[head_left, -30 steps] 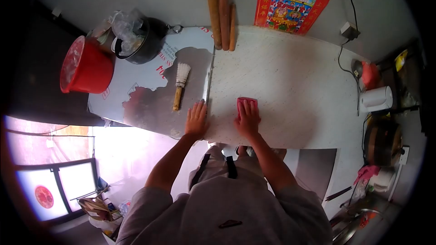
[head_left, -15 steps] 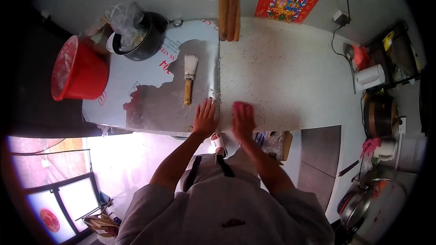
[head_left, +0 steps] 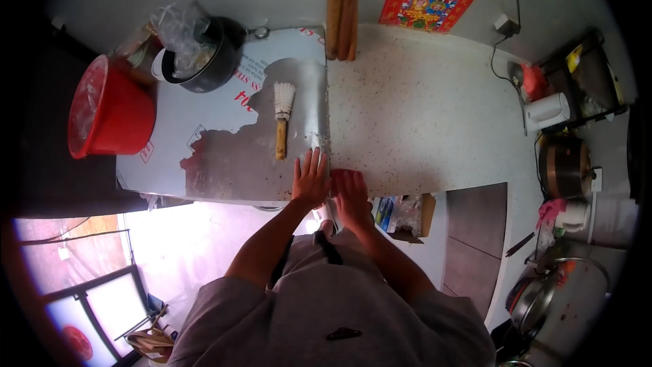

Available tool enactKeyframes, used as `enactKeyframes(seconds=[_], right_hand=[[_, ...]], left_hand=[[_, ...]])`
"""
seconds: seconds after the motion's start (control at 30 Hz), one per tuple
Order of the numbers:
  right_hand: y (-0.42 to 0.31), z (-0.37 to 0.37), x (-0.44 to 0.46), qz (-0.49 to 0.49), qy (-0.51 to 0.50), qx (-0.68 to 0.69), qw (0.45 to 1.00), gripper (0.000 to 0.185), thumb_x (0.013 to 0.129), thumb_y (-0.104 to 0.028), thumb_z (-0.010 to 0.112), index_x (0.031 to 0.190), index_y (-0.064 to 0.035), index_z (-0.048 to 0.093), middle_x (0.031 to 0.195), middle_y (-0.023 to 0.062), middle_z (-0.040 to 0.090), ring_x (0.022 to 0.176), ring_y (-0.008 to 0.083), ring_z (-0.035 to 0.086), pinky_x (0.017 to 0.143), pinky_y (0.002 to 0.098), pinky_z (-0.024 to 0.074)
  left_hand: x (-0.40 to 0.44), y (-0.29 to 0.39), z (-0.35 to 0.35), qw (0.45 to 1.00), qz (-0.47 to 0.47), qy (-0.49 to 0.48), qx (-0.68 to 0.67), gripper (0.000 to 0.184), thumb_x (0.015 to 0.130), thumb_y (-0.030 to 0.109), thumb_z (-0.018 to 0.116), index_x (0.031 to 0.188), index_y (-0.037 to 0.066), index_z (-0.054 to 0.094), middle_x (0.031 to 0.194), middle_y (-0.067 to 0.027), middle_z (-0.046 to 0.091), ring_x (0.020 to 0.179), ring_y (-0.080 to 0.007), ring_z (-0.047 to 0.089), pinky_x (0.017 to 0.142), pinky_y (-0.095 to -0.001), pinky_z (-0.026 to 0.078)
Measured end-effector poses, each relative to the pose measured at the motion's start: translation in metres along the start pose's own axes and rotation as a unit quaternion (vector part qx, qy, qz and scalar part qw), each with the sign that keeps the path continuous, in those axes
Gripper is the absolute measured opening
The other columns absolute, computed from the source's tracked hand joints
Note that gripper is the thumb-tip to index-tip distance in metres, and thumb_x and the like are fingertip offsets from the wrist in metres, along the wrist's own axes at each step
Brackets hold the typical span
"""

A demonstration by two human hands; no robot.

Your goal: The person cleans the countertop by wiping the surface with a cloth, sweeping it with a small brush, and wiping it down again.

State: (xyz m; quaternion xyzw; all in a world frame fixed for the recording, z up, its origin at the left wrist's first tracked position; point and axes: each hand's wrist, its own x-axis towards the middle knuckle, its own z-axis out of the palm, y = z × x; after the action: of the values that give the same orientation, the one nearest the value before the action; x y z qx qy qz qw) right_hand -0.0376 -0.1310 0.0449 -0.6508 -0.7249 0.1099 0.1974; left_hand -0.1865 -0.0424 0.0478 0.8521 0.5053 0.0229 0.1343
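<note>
My left hand point(head_left: 311, 180) lies flat with its fingers stretched out near the front edge of the metal sheet point(head_left: 231, 170). Under my right hand point(head_left: 351, 198) is a red cloth point(head_left: 348, 178), pressed onto the speckled white countertop point(head_left: 421, 115) beside the seam with the metal sheet. The two hands are close together. Beyond my left hand lies a brush point(head_left: 282, 119) with pale bristles and a wooden handle, its bristles pointing away from me.
A red bucket point(head_left: 112, 112) and a dark pot point(head_left: 210, 71) with plastic bags stand at left. Wooden rolling pins point(head_left: 341, 10) lean on the wall at the back. A white kettle point(head_left: 549, 110) and a brown cooker point(head_left: 565, 166) are at right. Below the counter sits a cardboard box point(head_left: 411, 217).
My right hand has slid left with the red cloth, up to the seam and closer to my left hand. My left hand stays about where it was. The camera view has shifted slightly.
</note>
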Motion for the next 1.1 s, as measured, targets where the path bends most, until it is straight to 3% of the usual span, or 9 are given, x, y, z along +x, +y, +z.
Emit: enactKeyframes(seconds=[0.07,0.17,0.3,0.43,0.63,0.8,0.9,1.0,1.1], right_hand=[[0.008,-0.013,0.033,-0.018,-0.008,-0.008,1.000,0.061,0.087,-0.019,0.064,0.142,-0.0034,0.045,0.147,0.0218,0.040,0.138,0.0463,0.033,0.115,0.0563,0.0267],[0.025,0.004,0.056,0.029,0.005,-0.028,0.999,0.059,0.088,-0.021,0.060,0.143,-0.0045,0.044,0.149,0.0217,0.039,0.140,0.0451,0.032,0.115,0.0554,0.0264],[0.001,0.008,0.004,0.031,0.010,-0.007,0.999,0.060,0.090,-0.023,0.061,0.144,-0.0054,0.043,0.150,0.0213,0.037,0.139,0.0438,0.033,0.115,0.0567,0.0259],[0.020,-0.017,0.025,-0.014,-0.048,0.019,0.999,0.062,0.087,-0.019,0.064,0.143,-0.0046,0.043,0.148,0.0227,0.038,0.137,0.0468,0.032,0.112,0.0564,0.0292],[0.025,0.015,0.041,0.027,0.086,-0.065,0.994,0.057,0.087,-0.022,0.063,0.140,-0.0058,0.048,0.146,0.0217,0.041,0.135,0.0462,0.036,0.111,0.0596,0.0294],[0.017,-0.003,0.016,-0.006,0.000,-0.010,1.000,0.058,0.086,-0.025,0.064,0.138,-0.0046,0.048,0.145,0.0224,0.042,0.134,0.0465,0.036,0.110,0.0615,0.0295],[0.036,0.004,0.054,0.029,0.047,-0.078,0.995,0.062,0.086,-0.028,0.065,0.140,-0.0024,0.047,0.148,0.0197,0.040,0.135,0.0412,0.038,0.111,0.0595,0.0289],[0.034,0.004,0.073,0.041,0.042,-0.059,0.997,0.062,0.087,-0.028,0.061,0.141,-0.0006,0.045,0.148,0.0183,0.041,0.136,0.0385,0.039,0.112,0.0578,0.0273],[0.018,0.009,0.044,0.014,0.034,-0.087,0.996,0.062,0.087,-0.026,0.057,0.141,0.0002,0.044,0.148,0.0184,0.041,0.137,0.0371,0.038,0.114,0.0566,0.0256]], left_hand=[[-0.001,-0.002,-0.001,1.000,0.005,0.000,0.004,0.074,0.095,0.043,0.049,0.155,0.007,0.025,0.163,-0.0168,0.019,0.152,-0.0334,0.013,0.119,-0.0591,0.009],[0.001,0.000,-0.006,1.000,0.001,-0.008,0.005,0.075,0.095,0.043,0.049,0.155,0.007,0.024,0.163,-0.0167,0.018,0.152,-0.0336,0.012,0.119,-0.0589,0.009],[0.002,0.001,-0.001,1.000,0.000,-0.003,0.003,0.075,0.094,0.043,0.051,0.155,0.008,0.025,0.163,-0.0152,0.018,0.152,-0.0321,0.012,0.120,-0.0582,0.009],[0.000,0.001,-0.002,1.000,-0.017,-0.013,0.006,0.077,0.091,0.041,0.055,0.155,0.010,0.026,0.164,-0.0129,0.017,0.153,-0.0297,0.011,0.120,-0.0569,0.008],[0.003,0.001,-0.003,1.000,-0.016,-0.001,0.003,0.077,0.090,0.040,0.054,0.155,0.009,0.026,0.164,-0.0141,0.017,0.153,-0.0305,0.012,0.120,-0.0565,0.008],[0.001,0.004,-0.002,1.000,-0.017,0.005,-0.009,0.076,0.091,0.040,0.053,0.155,0.008,0.027,0.163,-0.0152,0.018,0.152,-0.0313,0.012,0.121,-0.0563,0.007],[0.002,0.004,-0.009,1.000,-0.015,-0.012,-0.001,0.076,0.091,0.040,0.053,0.155,0.008,0.026,0.164,-0.0150,0.018,0.152,-0.0311,0.012,0.121,-0.0562,0.006],[0.000,0.004,-0.004,1.000,-0.011,0.004,0.003,0.076,0.090,0.038,0.054,0.155,0.009,0.027,0.163,-0.0150,0.018,0.152,-0.0315,0.012,0.121,-0.0561,0.007],[0.002,0.003,-0.002,0.999,-0.018,0.006,-0.027,0.074,0.088,0.034,0.056,0.153,0.008,0.031,0.162,-0.0150,0.021,0.152,-0.0320,0.015,0.121,-0.0560,0.009]])
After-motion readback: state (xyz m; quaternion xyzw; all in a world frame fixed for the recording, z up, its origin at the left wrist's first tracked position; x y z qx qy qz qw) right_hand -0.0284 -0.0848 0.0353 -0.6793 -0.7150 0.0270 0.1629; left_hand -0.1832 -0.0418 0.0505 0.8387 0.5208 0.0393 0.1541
